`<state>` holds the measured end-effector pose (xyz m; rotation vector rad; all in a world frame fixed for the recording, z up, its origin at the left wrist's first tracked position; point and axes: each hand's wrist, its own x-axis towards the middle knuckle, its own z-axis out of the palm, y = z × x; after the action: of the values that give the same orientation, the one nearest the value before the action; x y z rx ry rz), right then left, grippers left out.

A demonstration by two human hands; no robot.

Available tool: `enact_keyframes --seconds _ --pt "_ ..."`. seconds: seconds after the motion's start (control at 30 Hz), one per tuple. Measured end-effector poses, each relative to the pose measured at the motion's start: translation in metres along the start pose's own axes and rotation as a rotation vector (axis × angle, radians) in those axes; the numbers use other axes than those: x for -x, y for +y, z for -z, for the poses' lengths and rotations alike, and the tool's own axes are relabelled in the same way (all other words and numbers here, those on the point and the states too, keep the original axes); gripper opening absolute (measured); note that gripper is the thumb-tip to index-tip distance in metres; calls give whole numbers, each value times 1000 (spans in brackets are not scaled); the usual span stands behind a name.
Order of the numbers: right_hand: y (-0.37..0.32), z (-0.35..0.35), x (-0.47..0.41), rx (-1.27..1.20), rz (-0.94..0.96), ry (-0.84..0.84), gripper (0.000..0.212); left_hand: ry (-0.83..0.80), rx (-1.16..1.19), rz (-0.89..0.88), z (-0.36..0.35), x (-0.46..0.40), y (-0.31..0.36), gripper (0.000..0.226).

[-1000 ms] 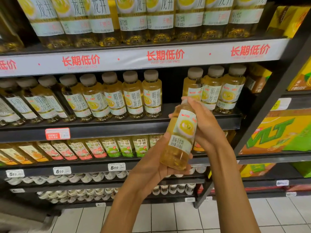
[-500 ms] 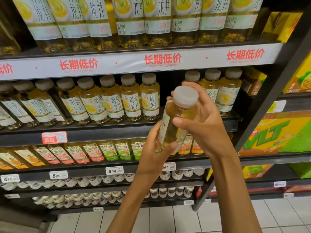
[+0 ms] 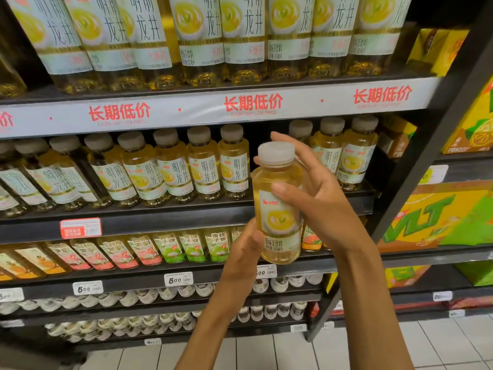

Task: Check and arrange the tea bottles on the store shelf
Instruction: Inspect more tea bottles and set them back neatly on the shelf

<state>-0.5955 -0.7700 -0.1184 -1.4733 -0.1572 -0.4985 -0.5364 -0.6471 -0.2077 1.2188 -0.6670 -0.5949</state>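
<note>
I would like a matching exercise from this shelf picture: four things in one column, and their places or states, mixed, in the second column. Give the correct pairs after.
Things:
1. tea bottle
2. left hand
3. red tag
4. yellow carton

Places or states:
A. on the shelf edge under the small bottles, to the left
B. grips the bottle's lower part
C. upright, held in front of the gap in the row
D. in the next shelf unit, to the right

The right hand holds the upper part.

Pairs: 1-C, 2-B, 3-A, 4-D
</note>
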Motion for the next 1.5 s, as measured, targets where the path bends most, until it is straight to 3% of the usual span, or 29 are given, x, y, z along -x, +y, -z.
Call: enact_keyframes --seconds 0.1,0.2,0.3,0.43,0.5,0.6,0.87,1.1,1.3,1.5 --pt "6 -2 -2 56 14 168 65 109 26 7 -8 -3 -9 88" --pt "12 -9 -3 150 26 285 68 170 -99 -64 -13 -10 -15 77" --pt "16 -13 -4 229 36 277 66 185 -146 -109 -10 -18 -14 71" --pt "14 -1 -6 238 28 116 70 132 -206 -135 -1 -26 -8 56" --pt "14 6 -8 252 31 85 71 169 -303 -149 3 -30 -10 60" --pt "22 8 -11 310 68 128 71 246 -500 -164 7 -40 -15 66" --pt "49 7 -32 343 112 335 71 474 -653 -212 6 -64 -26 49" --pt "62 11 -43 387 162 387 68 590 -620 -219 -5 -71 -30 50" --pt "71 10 -50 832 315 537 45 641 -651 -225 -9 -78 -33 41" --pt "75 14 -49 1131 367 563 43 731 -729 -218 -17 -86 -36 42"
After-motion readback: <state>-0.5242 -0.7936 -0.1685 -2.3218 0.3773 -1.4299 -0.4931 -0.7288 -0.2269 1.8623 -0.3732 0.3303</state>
